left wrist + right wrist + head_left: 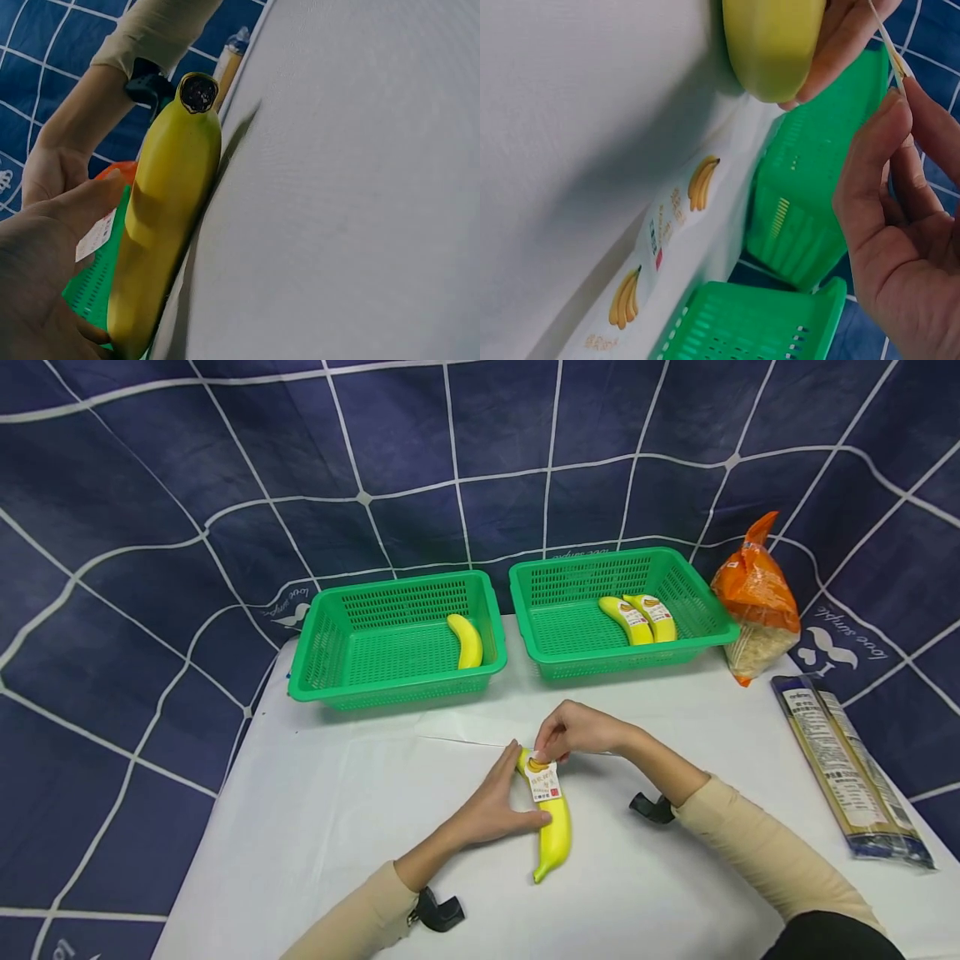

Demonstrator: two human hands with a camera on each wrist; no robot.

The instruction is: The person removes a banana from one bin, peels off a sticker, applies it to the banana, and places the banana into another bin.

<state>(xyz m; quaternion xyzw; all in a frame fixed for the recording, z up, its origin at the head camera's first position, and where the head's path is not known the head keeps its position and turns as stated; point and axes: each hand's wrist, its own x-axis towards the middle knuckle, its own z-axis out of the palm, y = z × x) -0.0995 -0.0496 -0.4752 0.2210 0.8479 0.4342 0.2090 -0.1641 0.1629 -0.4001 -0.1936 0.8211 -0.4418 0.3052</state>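
Two baskets sit side by side at the back of the desk [322,827]. The left basket [330,643] holds one banana [468,641]. The right basket [570,635] holds two bananas [641,618]. Another banana [555,827] lies in front, between both hands.

Four bananas counted: one banana [553,817] under the hands, one [467,641] in the basket beyond the left hand, two [640,619] in the basket beyond the right hand. Two green baskets [322,652] [720,620]. To the right of the right hand, one orange bag [753,599] and one long noodle packet [847,768].
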